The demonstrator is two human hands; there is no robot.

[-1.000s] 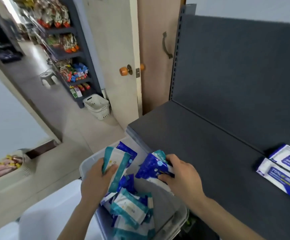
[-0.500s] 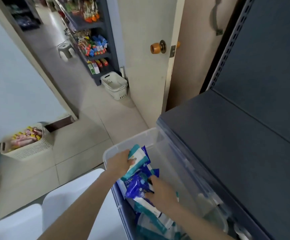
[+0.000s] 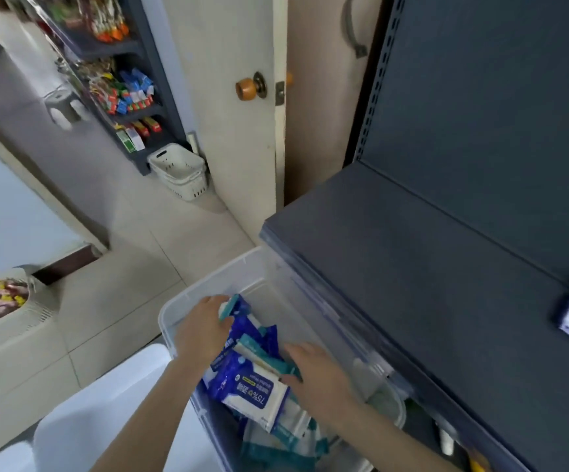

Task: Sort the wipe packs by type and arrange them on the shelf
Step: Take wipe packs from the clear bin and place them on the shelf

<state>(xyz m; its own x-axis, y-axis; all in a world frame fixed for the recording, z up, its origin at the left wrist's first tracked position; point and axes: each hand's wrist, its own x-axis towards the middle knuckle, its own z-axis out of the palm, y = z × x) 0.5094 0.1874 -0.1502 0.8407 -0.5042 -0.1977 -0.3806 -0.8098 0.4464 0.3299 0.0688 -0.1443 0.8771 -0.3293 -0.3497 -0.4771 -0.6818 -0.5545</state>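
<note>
Inside the clear plastic bin (image 3: 181, 304), the left hand (image 3: 204, 330) grips a teal-and-white wipe pack (image 3: 228, 305). The right hand (image 3: 317, 373) rests on the heaped blue and teal packs (image 3: 252, 390); whether it grips one is unclear.

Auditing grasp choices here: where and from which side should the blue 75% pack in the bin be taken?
Pinch the blue 75% pack at its end nearest the right hand, coming down from the right. It lies flat, label up, topmost in the clear bin, so that end looks exposed; the left hand is occupied gripping a teal pack.
</note>
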